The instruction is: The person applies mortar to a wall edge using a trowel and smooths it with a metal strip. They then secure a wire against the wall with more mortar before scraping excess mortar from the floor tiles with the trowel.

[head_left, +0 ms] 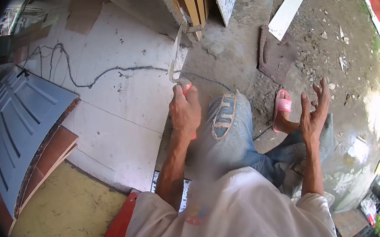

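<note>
My left hand (185,110) is wrapped round the red handle of a trowel (176,58). The metal blade, seen nearly edge-on, points up towards the foot of the wall edge (169,7) beside a wooden door frame (192,3). Whether its tip touches there I cannot tell. My right hand (315,110) is raised above my knee on the right, fingers spread, holding nothing. A pink slipper (283,105) shows on my foot just left of it.
A dark cable (121,69) crosses the pale floor. At left lie a grey panelled door (27,125) and brown boards (51,158). A red beam (113,231) is at lower left. A white strip (292,4) rests by a brown mat-like piece (278,56) on dirt.
</note>
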Demonstrator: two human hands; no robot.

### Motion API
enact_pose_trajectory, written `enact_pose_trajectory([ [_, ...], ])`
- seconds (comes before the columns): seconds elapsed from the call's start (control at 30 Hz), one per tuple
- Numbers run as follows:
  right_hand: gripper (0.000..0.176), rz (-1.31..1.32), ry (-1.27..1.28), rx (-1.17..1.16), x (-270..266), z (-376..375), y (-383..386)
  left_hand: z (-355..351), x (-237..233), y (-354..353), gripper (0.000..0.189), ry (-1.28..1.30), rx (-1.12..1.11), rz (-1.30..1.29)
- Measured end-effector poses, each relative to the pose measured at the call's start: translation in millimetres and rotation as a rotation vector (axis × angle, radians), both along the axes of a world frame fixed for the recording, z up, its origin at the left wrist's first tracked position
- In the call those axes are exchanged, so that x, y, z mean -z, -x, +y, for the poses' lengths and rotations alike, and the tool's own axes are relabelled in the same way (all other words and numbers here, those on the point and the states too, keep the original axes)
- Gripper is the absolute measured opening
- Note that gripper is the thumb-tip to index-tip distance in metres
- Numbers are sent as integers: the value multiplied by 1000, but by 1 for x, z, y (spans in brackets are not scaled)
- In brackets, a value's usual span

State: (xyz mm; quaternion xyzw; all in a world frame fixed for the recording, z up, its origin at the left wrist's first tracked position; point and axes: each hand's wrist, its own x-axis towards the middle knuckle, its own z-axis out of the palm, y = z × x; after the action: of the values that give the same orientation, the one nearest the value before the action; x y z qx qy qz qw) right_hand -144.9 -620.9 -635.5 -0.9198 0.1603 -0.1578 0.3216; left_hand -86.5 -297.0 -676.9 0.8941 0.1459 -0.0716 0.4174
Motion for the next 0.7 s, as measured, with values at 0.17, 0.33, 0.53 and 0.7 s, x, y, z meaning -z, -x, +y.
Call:
enact_pose_trajectory([
  [0.17, 65, 40, 93, 74, -25, -6, 33, -4, 0, -7, 36, -24, -7, 21],
  [0.33, 66, 35, 202, 143, -23, -18, 71, -8, 30, -4, 37, -64, 8, -63],
  [0.53, 62, 184, 378, 226, -18, -16, 90, -7, 25, -2, 36, -40, 7, -51],
  [0.7, 59, 161, 396, 240, -20, -12, 85, -5, 31, -5, 36, -41, 15, 45],
])
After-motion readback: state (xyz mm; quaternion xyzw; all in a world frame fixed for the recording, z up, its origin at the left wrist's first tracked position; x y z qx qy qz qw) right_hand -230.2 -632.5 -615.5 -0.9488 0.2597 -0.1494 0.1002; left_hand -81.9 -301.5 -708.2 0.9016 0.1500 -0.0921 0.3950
